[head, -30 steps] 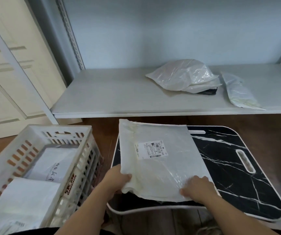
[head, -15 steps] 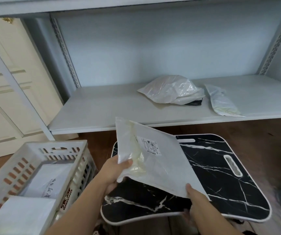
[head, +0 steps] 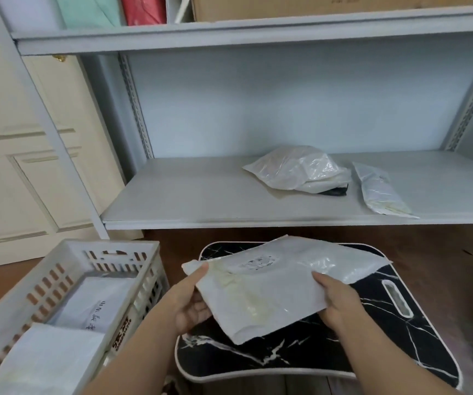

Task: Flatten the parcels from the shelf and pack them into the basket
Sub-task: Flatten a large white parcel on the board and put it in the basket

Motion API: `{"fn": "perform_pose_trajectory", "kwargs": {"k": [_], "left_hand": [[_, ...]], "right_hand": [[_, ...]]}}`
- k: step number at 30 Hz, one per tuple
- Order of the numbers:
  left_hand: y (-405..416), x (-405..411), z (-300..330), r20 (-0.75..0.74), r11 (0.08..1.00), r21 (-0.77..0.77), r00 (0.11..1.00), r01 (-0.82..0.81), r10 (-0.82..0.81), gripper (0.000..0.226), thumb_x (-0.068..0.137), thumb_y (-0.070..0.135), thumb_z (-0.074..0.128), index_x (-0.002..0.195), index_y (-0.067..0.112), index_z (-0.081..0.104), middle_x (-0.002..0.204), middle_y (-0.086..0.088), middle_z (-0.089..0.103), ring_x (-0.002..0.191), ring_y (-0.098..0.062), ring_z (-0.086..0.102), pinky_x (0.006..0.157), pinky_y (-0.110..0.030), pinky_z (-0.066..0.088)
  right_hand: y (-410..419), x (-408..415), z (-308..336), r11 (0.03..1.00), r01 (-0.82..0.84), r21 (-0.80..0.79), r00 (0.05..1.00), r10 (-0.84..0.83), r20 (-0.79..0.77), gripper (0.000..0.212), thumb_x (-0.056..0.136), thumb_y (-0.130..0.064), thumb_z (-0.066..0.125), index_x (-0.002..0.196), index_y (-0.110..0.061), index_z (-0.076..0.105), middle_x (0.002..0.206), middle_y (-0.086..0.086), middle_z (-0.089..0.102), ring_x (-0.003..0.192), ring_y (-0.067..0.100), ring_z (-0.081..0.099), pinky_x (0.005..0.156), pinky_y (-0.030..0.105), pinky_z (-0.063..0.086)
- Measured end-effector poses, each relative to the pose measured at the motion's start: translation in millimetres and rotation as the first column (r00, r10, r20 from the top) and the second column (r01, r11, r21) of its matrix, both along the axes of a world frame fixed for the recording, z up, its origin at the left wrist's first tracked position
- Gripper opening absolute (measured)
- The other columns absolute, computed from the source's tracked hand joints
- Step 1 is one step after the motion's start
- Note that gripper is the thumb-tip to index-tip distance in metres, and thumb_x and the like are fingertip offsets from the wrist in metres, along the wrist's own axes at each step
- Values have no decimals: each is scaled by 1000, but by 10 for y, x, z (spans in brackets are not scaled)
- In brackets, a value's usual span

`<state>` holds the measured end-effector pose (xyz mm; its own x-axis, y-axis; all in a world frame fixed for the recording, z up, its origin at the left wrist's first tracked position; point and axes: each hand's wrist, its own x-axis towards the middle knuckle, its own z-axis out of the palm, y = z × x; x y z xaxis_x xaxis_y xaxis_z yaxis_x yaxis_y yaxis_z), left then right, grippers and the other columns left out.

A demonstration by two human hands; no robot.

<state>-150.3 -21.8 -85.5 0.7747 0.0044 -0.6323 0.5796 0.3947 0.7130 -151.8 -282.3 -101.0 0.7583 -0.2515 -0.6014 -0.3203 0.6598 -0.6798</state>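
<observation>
Beyond the fingers, the white shelf (head: 201, 195) carries two crumpled parcels (head: 298, 169). Left of them stands the slatted basket (head: 67, 252). Under them lies a black marbled board (head: 372, 337). The flat white parcel (head: 266, 286) hangs above it, left hand (head: 189, 303) and right hand (head: 335, 300) each curled round an edge.
</observation>
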Motion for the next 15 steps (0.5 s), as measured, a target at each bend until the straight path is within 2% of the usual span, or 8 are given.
{"fn": "perform_pose_trajectory", "kwargs": {"k": [2,3,6,8,10,13,15], "left_hand": [[85,21,35,29,996,-74,998,-58,61,44,79,32,74,112,4,65,105,-20,71,101,-35,66,95,-52,49],[130,30,66,29,994,-95,998,-58,61,47,76,32,75,113,5,66,108,-20,70,104,-35,65,94,-52,49],[310,40,218,10,990,-92,994,-111,113,41,81,16,73,117,1,63,111,-24,68,102,-37,65,76,-49,56],[467,60,342,20,991,-22,991,-132,132,38,84,8,69,120,-5,61,113,-26,67,97,-36,66,58,-43,59],[707,80,447,73,983,57,983,-172,168,38,85,5,68,119,-9,60,113,-26,66,94,-35,66,50,-38,58],[1106,35,631,192,965,39,950,-258,247,30,86,0,66,114,-9,62,101,-22,70,79,-30,70,49,-32,57],[1421,-35,722,280,945,-13,906,-328,318,29,87,-1,64,115,-5,62,100,-20,71,78,-28,72,56,-34,59]], "right_hand": [[40,-1,121,998,-59,28,996,57,71,20,87,3,63,106,7,62,93,20,70,81,33,68,70,44,58],[63,3,166,995,-91,38,991,86,101,17,87,2,63,103,6,63,91,20,72,79,32,70,66,42,60],[209,36,267,979,-192,66,971,180,157,18,86,1,64,103,6,63,92,19,74,81,30,72,69,42,60],[348,74,307,970,-228,80,963,213,165,23,86,0,64,108,6,62,97,20,73,91,32,70,72,46,58],[582,119,372,957,-278,81,949,261,174,27,85,-1,64,111,5,62,99,19,73,94,32,70,72,47,58],[987,224,502,933,-349,83,922,327,206,32,82,0,65,113,2,61,103,19,72,98,32,69,72,49,58],[1299,301,610,911,-410,56,891,386,237,28,85,0,63,113,2,61,105,19,71,99,31,67,72,44,60]]}}
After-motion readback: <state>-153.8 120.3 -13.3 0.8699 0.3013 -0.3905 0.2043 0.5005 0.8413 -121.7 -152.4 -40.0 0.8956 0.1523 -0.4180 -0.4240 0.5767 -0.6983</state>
